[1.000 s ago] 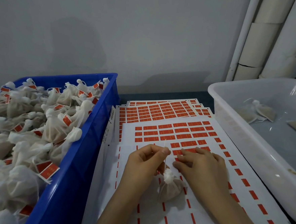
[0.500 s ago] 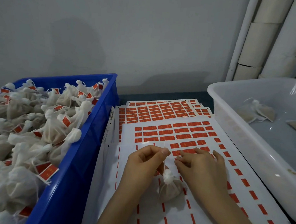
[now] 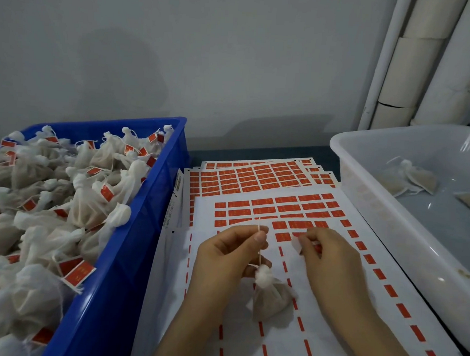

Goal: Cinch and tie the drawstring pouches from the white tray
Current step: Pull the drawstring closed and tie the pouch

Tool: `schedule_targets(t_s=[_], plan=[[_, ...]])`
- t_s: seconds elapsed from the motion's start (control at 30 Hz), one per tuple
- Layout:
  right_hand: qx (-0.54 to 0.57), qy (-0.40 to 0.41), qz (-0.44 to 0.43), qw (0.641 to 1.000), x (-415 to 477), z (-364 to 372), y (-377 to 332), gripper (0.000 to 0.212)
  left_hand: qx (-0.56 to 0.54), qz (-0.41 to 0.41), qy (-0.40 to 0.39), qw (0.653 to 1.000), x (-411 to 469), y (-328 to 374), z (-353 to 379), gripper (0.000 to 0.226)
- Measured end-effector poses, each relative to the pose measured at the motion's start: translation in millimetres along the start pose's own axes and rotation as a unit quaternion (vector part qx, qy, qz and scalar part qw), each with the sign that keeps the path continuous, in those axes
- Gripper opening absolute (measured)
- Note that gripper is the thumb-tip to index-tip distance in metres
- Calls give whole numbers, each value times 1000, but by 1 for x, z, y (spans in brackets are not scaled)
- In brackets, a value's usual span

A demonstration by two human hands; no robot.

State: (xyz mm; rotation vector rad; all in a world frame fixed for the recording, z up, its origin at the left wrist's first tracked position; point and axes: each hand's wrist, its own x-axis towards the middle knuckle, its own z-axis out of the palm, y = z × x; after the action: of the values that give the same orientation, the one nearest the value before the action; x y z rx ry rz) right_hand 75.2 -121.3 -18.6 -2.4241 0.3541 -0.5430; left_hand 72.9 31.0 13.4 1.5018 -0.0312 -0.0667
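Note:
A small cinched mesh pouch [image 3: 270, 297] with brownish filling lies on the sticker sheets between my hands. My left hand [image 3: 231, 255] pinches the pouch's white drawstring [image 3: 259, 249] between thumb and forefinger and holds it taut above the knot. My right hand [image 3: 325, 256] rests on the sheet to the right, fingertips pressed on a red sticker [image 3: 303, 242]; whether it has lifted is unclear. The white tray [image 3: 365, 203] at the right holds a few untied pouches [image 3: 411, 179].
A blue crate [image 3: 128, 253] at the left is heaped with tied pouches bearing red labels. Stacked sheets of red stickers [image 3: 256, 176] cover the table between crate and tray. White pipes [image 3: 420, 63] run up the wall at the back right.
My right hand has moved right, away from the pouch's neck, onto the red stickers. My left hand keeps the drawstring pinched and has barely moved.

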Motion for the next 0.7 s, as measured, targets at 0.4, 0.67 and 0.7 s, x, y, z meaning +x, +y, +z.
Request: schedule_targets(t_s=[0.4,0.67,0.7], plan=[[304,61,18,950,-2,-40,-20,29,-30,-29,6,999,0,1,1,24],[408,-20,19,913,-5,-35,-27,32,-43,-41,12,998,1,0,0,34],[412,-19,18,911,-5,-35,-26,32,-47,-43,12,998,1,0,0,35]])
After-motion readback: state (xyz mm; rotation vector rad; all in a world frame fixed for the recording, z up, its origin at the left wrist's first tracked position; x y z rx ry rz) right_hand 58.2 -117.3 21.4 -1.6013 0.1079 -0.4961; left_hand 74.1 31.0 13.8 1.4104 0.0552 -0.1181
